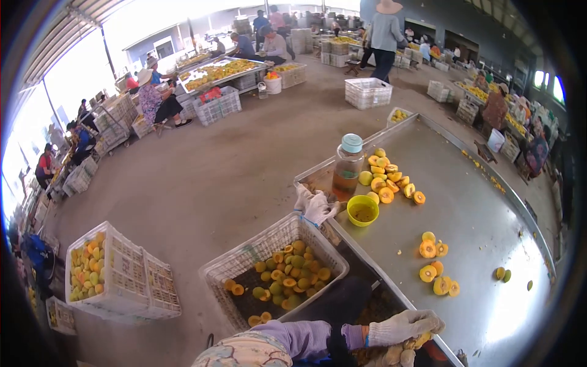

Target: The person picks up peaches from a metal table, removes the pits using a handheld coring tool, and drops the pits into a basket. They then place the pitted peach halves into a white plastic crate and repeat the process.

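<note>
My left hand [403, 327], in a white knit glove under a purple striped sleeve, is at the metal table's near edge. Its fingers curl over yellow peach pieces [422, 340]. Just below, my right hand [391, 356], also gloved, is mostly hidden; what it holds cannot be made out. Halved peaches [435, 281] lie cut side up on the metal table [465, 226] beyond my hands. More halves [391, 177] are piled farther back. To the left, a white plastic crate [229, 309] holds several whole and halved peaches [290, 272].
A lidded bottle of brown liquid [348, 168] and a yellow-green bowl [363, 211] stand on the table's left side. White gloves [315, 205] lie at its edge. A crate full of peaches [116, 275] stands on the floor at left. Other people work around fruit-covered tables [217, 73] farther off.
</note>
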`<state>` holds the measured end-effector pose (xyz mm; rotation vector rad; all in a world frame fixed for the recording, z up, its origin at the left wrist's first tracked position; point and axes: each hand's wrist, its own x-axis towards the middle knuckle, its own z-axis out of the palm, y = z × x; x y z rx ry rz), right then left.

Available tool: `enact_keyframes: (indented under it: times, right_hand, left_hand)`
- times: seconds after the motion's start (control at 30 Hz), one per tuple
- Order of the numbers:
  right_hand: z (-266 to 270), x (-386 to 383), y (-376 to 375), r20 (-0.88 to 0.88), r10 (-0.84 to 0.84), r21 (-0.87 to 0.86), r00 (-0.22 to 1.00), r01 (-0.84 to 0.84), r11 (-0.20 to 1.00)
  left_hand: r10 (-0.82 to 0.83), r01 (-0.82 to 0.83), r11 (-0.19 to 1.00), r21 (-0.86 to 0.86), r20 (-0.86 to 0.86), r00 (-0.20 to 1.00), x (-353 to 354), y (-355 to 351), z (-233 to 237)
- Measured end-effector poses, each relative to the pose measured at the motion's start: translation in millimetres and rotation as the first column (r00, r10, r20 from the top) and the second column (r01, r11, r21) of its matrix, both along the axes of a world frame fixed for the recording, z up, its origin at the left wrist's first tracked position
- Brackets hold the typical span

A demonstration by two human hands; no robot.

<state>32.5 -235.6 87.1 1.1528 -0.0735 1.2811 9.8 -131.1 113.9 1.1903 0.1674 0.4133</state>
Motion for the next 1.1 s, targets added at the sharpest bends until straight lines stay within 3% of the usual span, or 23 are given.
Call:
enact_keyframes:
  times: [0.03, 0.1, 0.17, 0.2, 0.3, 0.37, 0.4, 0.47, 0.63, 0.7, 0.93, 1.0, 1.03, 1.1]
  right_hand:
    - [7.6, 12.8, -10.8, 0.266, 0.133, -0.292, 0.955, -0.051, 0.955]
    - [15.7, 33.6, -33.8, 0.577, 0.492, -0.741, 0.652, 0.164, 0.652]
    - [10.1, 30.1, -34.1, 0.536, 0.465, -0.721, 0.704, 0.095, 0.686]
    - [8.3, 28.7, -34.1, 0.482, 0.437, -0.699, 0.759, 0.033, 0.714]
    - [10.7, 28.5, -34.1, 0.578, 0.435, -0.686, 0.69, 0.123, 0.717]
    - [12.4, 30.3, -35.3, 0.618, 0.434, -0.679, 0.656, 0.167, 0.715]
    - [12.3, 30.0, -36.5, 0.631, 0.431, -0.676, 0.645, 0.185, 0.713]
    - [12.6, 30.1, -37.5, 0.651, 0.435, -0.673, 0.622, 0.208, 0.709]
    - [12.9, 33.6, -40.5, 0.688, 0.429, -0.658, 0.585, 0.254, 0.709]
    - [13.3, 34.7, -41.1, 0.698, 0.43, -0.654, 0.573, 0.265, 0.709]
    - [14.9, 37.3, -42.8, 0.725, 0.414, -0.631, 0.55, 0.292, 0.718]
    - [15.0, 38.0, -43.2, 0.736, 0.405, -0.62, 0.543, 0.3, 0.725]
    - [15.2, 38.3, -43.4, 0.745, 0.392, -0.608, 0.54, 0.309, 0.731]
    - [14.8, 38.1, -44.2, 0.75, 0.382, -0.601, 0.539, 0.315, 0.735]
  left_hand:
    - [0.05, -0.05, 0.999, 0.0, 0.035, 0.998, -3.4, -0.4, -2.7]
    - [0.084, -0.084, 0.996, -0.003, 0.069, 0.994, -3.7, -4.6, -3.7]
    - [0.073, -0.055, 0.98, -0.193, 0.089, 0.993, -4.2, -7.0, -0.8]
    - [0.08, -0.061, 0.98, -0.191, 0.091, 0.993, -5.3, -6.5, -0.5]
    - [0.083, -0.07, 0.981, -0.181, 0.067, 0.994, -6.6, -8.9, 2.1]
    - [0.116, -0.109, 0.988, 0.108, -0.058, 0.992, -7.2, -11.7, 10.4]
    - [0.126, -0.119, 0.987, 0.108, -0.059, 0.99, -9.1, -9.3, 14.3]
    - [-0.083, 0.099, 0.983, 0.156, -0.104, 0.991, -14.6, -2.4, 27.5]
    - [-0.044, 0.038, 0.998, 0.051, 0.109, 0.993, -8.8, -14.9, 17.2]
    - [0.026, -0.006, 0.996, -0.086, 0.239, 0.971, -1.3, -17.6, 5.9]
    - [0.07, -0.032, 0.978, -0.205, 0.179, 0.981, -6.0, -25.4, 9.6]
    - [0.035, -0.018, 0.897, -0.442, 0.03, 0.999, -6.1, -31.6, 10.6]
    - [0.031, -0.013, 0.9, -0.436, 0.033, 0.999, -3.3, -29.2, 6.5]
    - [0.044, -0.043, 0.999, -0.015, 0.098, 0.994, 1.6, -22.2, -7.3]
